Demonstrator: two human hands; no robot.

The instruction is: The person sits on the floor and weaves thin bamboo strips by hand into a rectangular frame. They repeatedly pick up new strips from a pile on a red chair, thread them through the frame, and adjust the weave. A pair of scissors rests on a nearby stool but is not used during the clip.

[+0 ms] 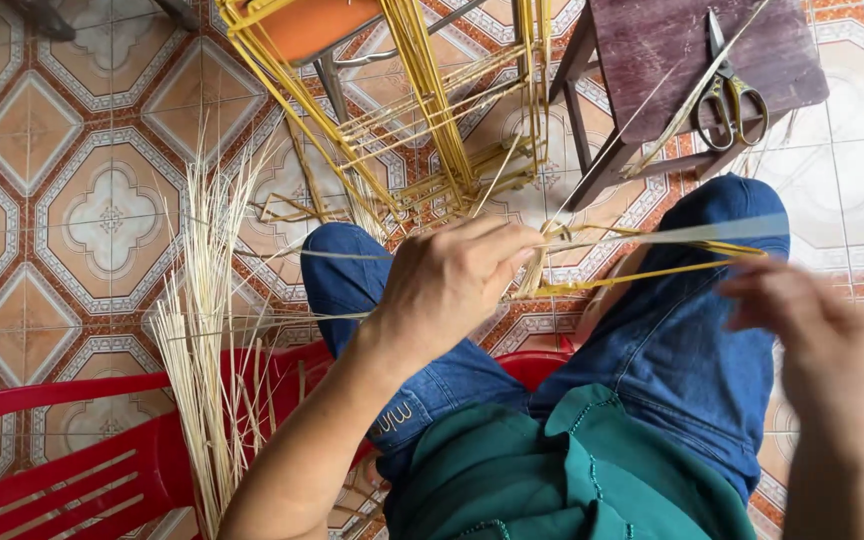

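My left hand (452,280) is above my left knee, its fingers closed on a small woven knot of yellow and pale straw strips (552,262). From that knot, yellow strips and a pale flat strand (712,235) run to the right across my lap. My right hand (802,320) is blurred over my right thigh; it seems to pinch the far ends of these strips. I sit in blue jeans and a green top.
A yellow strip frame (422,130) stands on the tiled floor ahead. A dark wooden stool (672,60) at the upper right carries scissors (727,95). A bundle of pale straw (202,330) leans on a red plastic chair (72,460) at the left.
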